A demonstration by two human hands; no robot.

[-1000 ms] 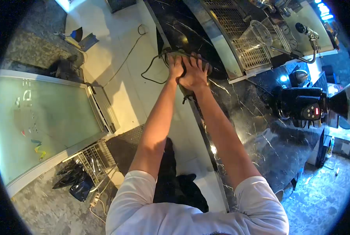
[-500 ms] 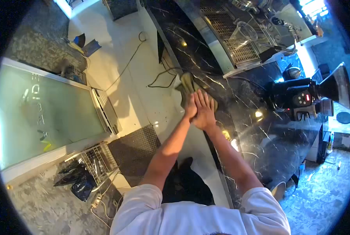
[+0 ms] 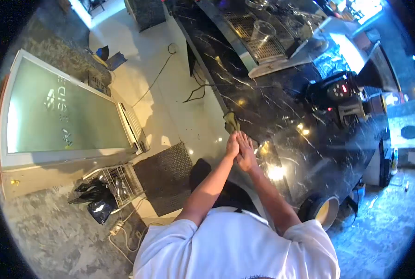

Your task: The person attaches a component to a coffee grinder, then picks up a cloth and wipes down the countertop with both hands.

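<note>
A greenish-brown cloth (image 3: 231, 122) lies bunched at the near edge of the black marbled counter (image 3: 282, 104). My left hand (image 3: 232, 145) is closed on the cloth's near end. Pressed against it from the right is my right hand (image 3: 246, 152), its fingers stretched out flat and pointing forward. Both arms reach out straight. Part of the cloth is hidden under the hands.
A black coffee grinder (image 3: 333, 90) stands on the counter's right side. Beyond are a drip tray (image 3: 268, 50) and a clear plastic cup (image 3: 263, 32). A round container (image 3: 326, 211) sits near my right elbow. Left are a glass-fronted cabinet (image 3: 68, 109), wire basket (image 3: 117, 179) and floor mat (image 3: 163, 174).
Both hands and the cloth have drawn back along the counter edge, closer to my body. The view has shifted, and the round container now shows more fully.
</note>
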